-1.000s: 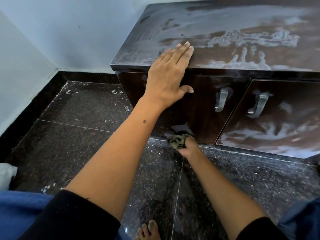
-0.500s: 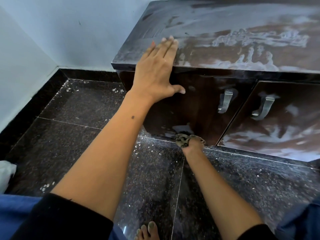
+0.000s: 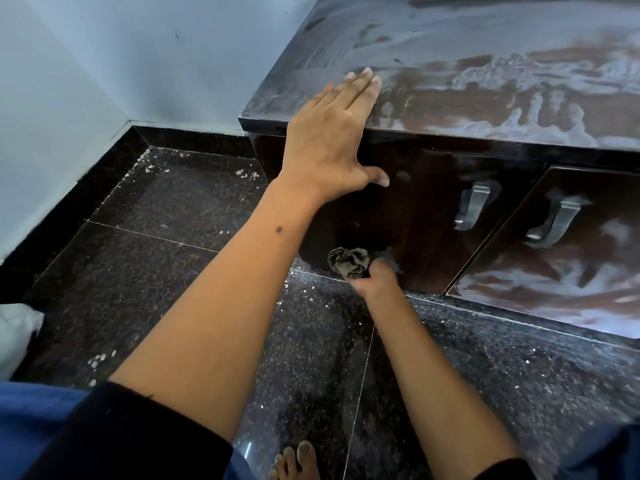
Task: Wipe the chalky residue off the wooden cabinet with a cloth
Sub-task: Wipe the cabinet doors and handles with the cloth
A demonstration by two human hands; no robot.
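The floor [image 3: 145, 271] is the biggest thing you see, dark and speckled, with white crumbs on it, and it fills the frame from 6 to 9 o'clock. The cabinet [image 3: 433, 216] is next, dark wood, sitting from 12 to 3 o'clock. Its top [image 3: 485, 71] is smeared with white chalk, and the door at 3 o'clock [image 3: 568, 265] is streaky white too, while the door in front of you looks mostly dark. Each door has a metal handle [image 3: 472, 209]. Your left hand [image 3: 332, 140] lies flat over the front edge of the top, fingers straight and close together, thumb sticking out over the door. Your right hand [image 3: 375, 277] is low, just below the middle, with its fingers curled tight around the cloth [image 3: 349, 261]. The cloth is a small grey-green ball pressed on the bottom of the near door, just above the floor. Your bare toes [image 3: 294, 460] peek in at 6 o'clock.
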